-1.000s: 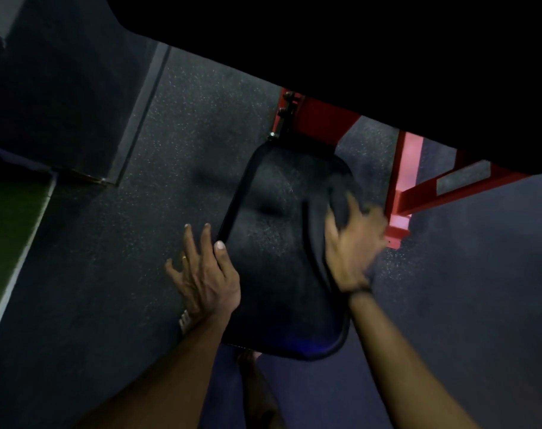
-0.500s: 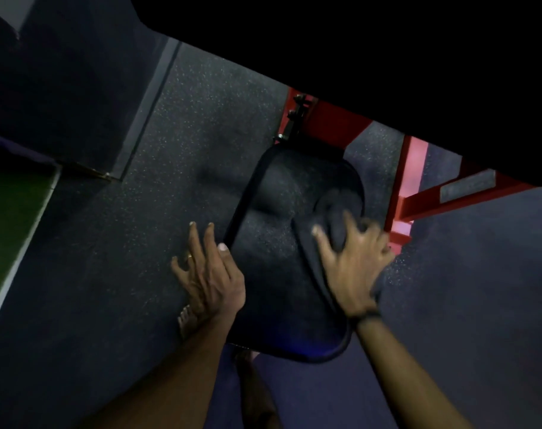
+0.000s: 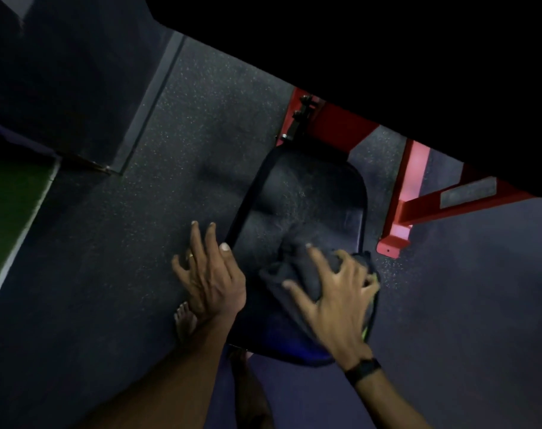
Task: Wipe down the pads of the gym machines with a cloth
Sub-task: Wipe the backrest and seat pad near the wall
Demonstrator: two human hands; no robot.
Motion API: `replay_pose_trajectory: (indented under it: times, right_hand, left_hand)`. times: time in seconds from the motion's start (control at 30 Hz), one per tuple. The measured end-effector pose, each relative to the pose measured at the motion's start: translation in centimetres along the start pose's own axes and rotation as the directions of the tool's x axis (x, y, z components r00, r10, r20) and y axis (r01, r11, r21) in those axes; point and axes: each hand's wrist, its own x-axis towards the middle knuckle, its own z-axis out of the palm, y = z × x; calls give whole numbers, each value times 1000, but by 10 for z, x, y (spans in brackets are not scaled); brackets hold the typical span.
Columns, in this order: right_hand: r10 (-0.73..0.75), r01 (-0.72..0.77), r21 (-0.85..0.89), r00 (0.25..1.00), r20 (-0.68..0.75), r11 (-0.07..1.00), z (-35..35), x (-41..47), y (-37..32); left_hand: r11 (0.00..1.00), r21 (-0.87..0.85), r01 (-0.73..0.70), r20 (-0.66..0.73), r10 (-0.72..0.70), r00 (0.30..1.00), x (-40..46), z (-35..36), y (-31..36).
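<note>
Dim head view, person bent over a machine seat. Nearest, at 6 o'clock: two bare forearms, a dark band on the right wrist, a bare foot [image 3: 184, 317] on the floor by the left arm.

Right hand [image 3: 334, 292], about 5 o'clock of centre, presses a bunched dark cloth [image 3: 297, 274] onto the seat pad [image 3: 300, 205], fingers spread and bent over it; whether it actually clutches a fold, cannot tell, blurry. Since a second ago this hand and the cloth have slid from the pad's far right part back toward the near right edge, so one stroke down that side looks done.

Left hand [image 3: 211, 274], at 7 o'clock of the pad, fingers straight, lies against the pad's left edge, thumb on the rim, holding nothing; barely shifted, seems to brace.

Pad sits frame centre, its far half now uncovered. Judgement: right strip wiped, middle and left strip likely left.

Farther, 1–3 o'clock: red frame [image 3: 415, 193]. Speckled rubber floor [image 3: 170, 150] beyond, green turf strip [image 3: 6, 212] at 9 o'clock.
</note>
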Motion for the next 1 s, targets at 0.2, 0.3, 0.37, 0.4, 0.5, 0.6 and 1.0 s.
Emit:
replay_pose_trajectory:
  times: [0.2,0.3,0.37,0.4,0.5,0.6,1.0]
  right_hand:
    - [373,-372,28,925,-72,928,2,159,-1]
    - [310,-313,-31,947,-84,949,0,198,-30]
    - [215,-218,-33,974,-74,975,-1,189,-37]
    - [136,-138,-17,988,-70,990,1,176,-37]
    - [-120,119,-18,991,-57,993,10,140,-41]
    - [-82,77,-75,994,-67,994,10,160,-53]
    - [-59,61,-8,986,156,998,12,249,-100]
  left_hand:
    - [1000,3,-5,-4,5,1000,2,-1,1]
    - [1000,9,-7,-13,7,1000,1,0,0]
    - [1000,14,-9,-17,9,1000,1,0,-1]
    - [1000,20,-9,-14,10,1000,-1,0,-2]
    - [1000,26,-8,-6,8,1000,1,1,-1]
    - [1000,27,-7,-11,7,1000,2,1,0]
    - [999,10,-35,-45,36,998,4,5,-4]
